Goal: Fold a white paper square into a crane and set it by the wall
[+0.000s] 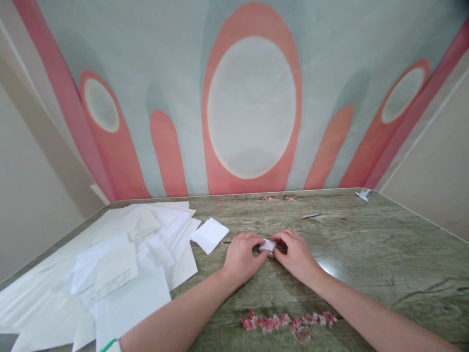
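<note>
A small folded white paper (pixel 267 245) is held between both hands just above the wooden table, near the middle of the view. My left hand (pixel 245 255) pinches its left side between thumb and fingers. On the right side, my right hand (pixel 293 252) has its thumb and fingers closed on the same paper. Left of my left hand lies a small square stack of white paper (pixel 210 235).
Many loose white sheets (pixel 132 303) cover the left part of the table (pixel 366 254). A small folded paper piece (pixel 362 194) lies at the far right corner. Pink flowers (pixel 271 322) show near the front. A patterned backdrop (pixel 252 186) stands behind.
</note>
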Tool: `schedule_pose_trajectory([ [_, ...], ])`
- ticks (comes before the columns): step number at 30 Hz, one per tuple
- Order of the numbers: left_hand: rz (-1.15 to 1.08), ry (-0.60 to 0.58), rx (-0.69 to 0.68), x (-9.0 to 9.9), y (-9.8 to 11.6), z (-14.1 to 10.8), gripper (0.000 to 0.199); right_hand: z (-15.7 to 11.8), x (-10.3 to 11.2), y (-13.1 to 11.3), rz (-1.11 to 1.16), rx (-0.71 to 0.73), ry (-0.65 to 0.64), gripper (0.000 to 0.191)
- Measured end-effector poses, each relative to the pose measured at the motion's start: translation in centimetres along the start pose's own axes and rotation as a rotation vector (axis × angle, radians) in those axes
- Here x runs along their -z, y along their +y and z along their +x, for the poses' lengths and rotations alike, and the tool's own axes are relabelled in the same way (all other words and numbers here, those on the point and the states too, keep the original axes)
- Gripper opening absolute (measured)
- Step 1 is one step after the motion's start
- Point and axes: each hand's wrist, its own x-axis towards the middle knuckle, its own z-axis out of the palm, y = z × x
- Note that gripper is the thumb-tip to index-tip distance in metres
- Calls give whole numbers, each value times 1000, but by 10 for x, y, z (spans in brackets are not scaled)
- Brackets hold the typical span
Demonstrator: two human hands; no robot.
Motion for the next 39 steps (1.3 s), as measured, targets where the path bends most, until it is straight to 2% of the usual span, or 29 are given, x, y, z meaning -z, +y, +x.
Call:
schedule_pose_trajectory([
  [6, 34, -22, -3, 0, 1, 0, 25, -2, 3, -2, -67, -46, 3, 7],
  [9, 49, -53, -64, 2, 6, 1, 34, -2, 4, -2, -76, -52, 0, 6],
  [14, 78, -121, -138, 4, 10, 4, 29, -2, 3, -2, -76, -38, 10, 7],
  [24, 28, -103, -85, 2, 0, 6, 21, -6, 5, -8, -77, -7, 0, 5],
  [39, 61, -93, -30, 1, -2, 8, 17, -10, 6, -16, -229, 113, 28, 2],
])
